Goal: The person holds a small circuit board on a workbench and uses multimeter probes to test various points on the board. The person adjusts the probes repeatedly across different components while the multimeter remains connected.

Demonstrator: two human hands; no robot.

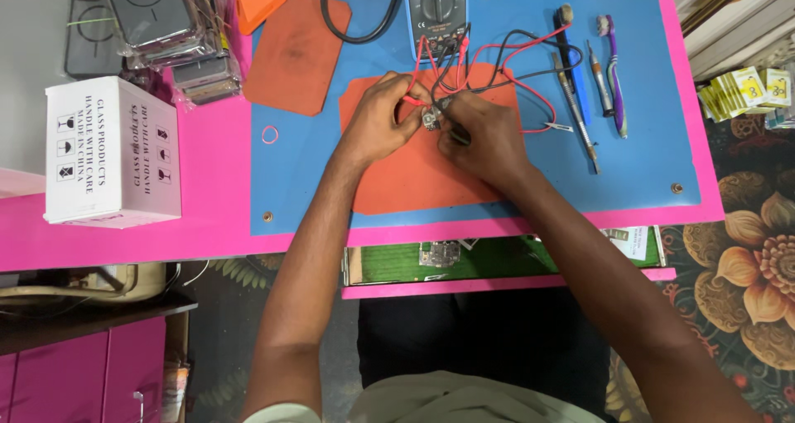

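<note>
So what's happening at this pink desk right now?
A person sits at it, both hands over an orange mat. The left hand pinches a red probe lead, and the right hand holds a black one. Both meet at a small metal part. The leads run to a meter behind it.

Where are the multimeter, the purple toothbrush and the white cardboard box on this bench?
multimeter (pixel 436 9): head view, on its round dial.
purple toothbrush (pixel 615 79): head view, midway along its handle.
white cardboard box (pixel 112 146): head view, on its printed top face.
</note>
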